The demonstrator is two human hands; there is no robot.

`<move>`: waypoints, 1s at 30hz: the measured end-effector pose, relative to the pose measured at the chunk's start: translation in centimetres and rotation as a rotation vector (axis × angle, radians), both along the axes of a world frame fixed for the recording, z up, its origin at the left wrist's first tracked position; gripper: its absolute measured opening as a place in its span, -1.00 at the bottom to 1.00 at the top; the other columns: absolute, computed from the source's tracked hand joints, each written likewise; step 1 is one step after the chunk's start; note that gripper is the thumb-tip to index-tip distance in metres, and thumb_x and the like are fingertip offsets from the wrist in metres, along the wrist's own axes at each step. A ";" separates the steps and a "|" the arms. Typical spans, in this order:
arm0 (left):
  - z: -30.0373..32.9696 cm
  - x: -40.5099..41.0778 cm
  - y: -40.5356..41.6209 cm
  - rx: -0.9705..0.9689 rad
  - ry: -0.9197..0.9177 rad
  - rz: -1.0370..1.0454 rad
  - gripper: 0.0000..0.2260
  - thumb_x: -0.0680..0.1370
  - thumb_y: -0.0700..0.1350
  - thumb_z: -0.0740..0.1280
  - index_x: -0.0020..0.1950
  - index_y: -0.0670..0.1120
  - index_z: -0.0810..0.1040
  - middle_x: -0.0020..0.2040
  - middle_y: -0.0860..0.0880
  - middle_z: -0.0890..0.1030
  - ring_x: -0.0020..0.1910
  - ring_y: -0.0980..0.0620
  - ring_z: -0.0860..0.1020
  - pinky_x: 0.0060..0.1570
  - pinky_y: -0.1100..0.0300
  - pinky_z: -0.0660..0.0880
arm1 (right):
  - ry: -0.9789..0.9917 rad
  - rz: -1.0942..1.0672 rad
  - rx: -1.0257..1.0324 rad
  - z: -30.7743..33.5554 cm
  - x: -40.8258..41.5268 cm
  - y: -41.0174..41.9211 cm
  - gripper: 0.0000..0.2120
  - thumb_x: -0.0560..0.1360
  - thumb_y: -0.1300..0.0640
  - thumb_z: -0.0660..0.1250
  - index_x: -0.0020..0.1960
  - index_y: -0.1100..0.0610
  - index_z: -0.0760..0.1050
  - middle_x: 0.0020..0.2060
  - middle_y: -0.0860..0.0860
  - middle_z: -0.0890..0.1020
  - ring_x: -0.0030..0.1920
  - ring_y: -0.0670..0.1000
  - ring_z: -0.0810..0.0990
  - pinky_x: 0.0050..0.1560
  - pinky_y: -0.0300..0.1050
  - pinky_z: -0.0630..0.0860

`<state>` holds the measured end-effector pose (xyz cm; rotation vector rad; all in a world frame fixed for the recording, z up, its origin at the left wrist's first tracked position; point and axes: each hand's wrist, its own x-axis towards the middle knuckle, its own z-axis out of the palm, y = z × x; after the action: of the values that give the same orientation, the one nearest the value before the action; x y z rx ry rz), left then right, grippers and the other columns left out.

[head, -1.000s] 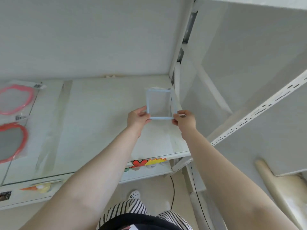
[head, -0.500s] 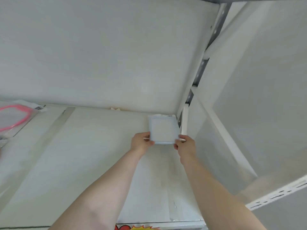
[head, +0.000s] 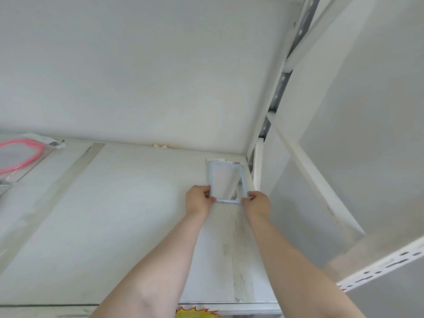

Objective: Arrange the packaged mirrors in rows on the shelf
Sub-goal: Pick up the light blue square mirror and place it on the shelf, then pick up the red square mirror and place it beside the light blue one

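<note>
Pinching the near corners of a blue-framed mirror, the left hand and right hand are each closed on it. The mirror lies in the shelf's back corner, at 1 o'clock, beside the upright. A pink-framed mirror lies at 9 o'clock, well apart.

Pale blue mirror frame; white shelf; pink-framed mirror

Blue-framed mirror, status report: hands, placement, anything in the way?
Left hand and right hand pinch the near corners. Blue-framed mirror sits at the back right corner of the shelf. Nothing in the way.
</note>
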<state>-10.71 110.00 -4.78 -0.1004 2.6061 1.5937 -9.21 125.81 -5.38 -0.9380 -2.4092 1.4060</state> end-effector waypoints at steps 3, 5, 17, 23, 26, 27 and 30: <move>-0.3 -0.1 0.0 -0.031 -0.042 -0.002 -0.77 0.44 -0.31 0.42 0.09 -0.22 0.63 -0.01 -0.15 0.62 -0.01 -0.07 0.59 0.00 0.34 0.36 | -0.017 -0.005 0.010 0.1 0.1 0.0 -0.70 0.47 0.25 0.38 0.20 0.27 0.53 0.13 0.18 0.61 0.12 0.17 0.59 0.05 -0.16 0.44; -0.5 -0.3 0.0 -0.062 -0.039 -0.013 -0.80 0.44 -0.29 0.42 -0.27 -0.01 0.53 -0.09 -0.10 0.52 -0.11 -0.02 0.50 -0.06 0.29 0.36 | -0.038 0.004 0.022 0.1 0.2 0.0 -0.68 0.48 0.22 0.38 0.21 0.25 0.51 0.16 0.17 0.59 0.14 0.18 0.58 0.09 -0.12 0.46; 6.2 4.5 -4.7 -0.229 -0.030 -0.111 -0.56 0.51 -0.13 0.35 0.40 -0.06 0.43 0.33 -0.11 0.47 0.31 -0.07 0.46 0.29 0.16 0.37 | -0.076 0.346 0.309 6.6 5.3 -5.2 -0.62 0.50 0.08 0.35 0.31 0.08 0.45 0.19 0.11 0.54 0.23 0.11 0.49 0.16 -0.07 0.44; 9.1 10.5 -12.0 -0.584 -0.006 -0.196 -0.54 0.52 -0.11 0.31 0.42 0.02 0.39 0.34 -0.05 0.48 0.34 -0.10 0.41 0.32 0.09 0.35 | -0.139 0.705 0.413 9.6 9.3 -11.4 -0.59 0.48 0.13 0.36 0.33 0.07 0.44 0.23 0.06 0.53 0.26 0.07 0.49 0.25 -0.10 0.43; 8.9 13.2 -16.6 -0.648 -0.005 -0.161 -0.54 0.51 -0.12 0.30 0.42 0.02 0.40 0.34 -0.06 0.50 0.33 -0.11 0.42 0.32 0.09 0.36 | -0.123 0.820 0.499 10.0 11.0 -15.0 -0.58 0.48 0.12 0.35 0.33 0.05 0.45 0.23 0.06 0.54 0.28 0.09 0.46 0.26 -0.09 0.40; 8.8 14.1 -18.2 -0.653 -0.013 -0.147 -0.54 0.50 -0.12 0.31 0.41 0.01 0.41 0.34 -0.07 0.50 0.33 -0.12 0.43 0.31 0.09 0.37 | -0.116 0.855 0.523 10.0 11.6 -16.3 -0.58 0.48 0.11 0.35 0.33 0.04 0.45 0.22 0.06 0.54 0.28 0.09 0.46 0.24 -0.09 0.40; 8.5 16.6 -23.0 -0.642 -0.025 -0.097 -0.54 0.49 -0.11 0.32 0.40 0.01 0.42 0.33 -0.06 0.51 0.32 -0.10 0.45 0.29 0.10 0.39 | -0.098 0.928 0.556 10.0 13.5 -20.5 -0.57 0.48 0.09 0.34 0.34 0.04 0.44 0.21 0.06 0.55 0.27 0.10 0.46 0.21 -0.07 0.43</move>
<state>5.92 87.02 3.68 -0.0320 2.9351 0.6711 4.32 105.29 4.63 0.3057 -3.2035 0.7293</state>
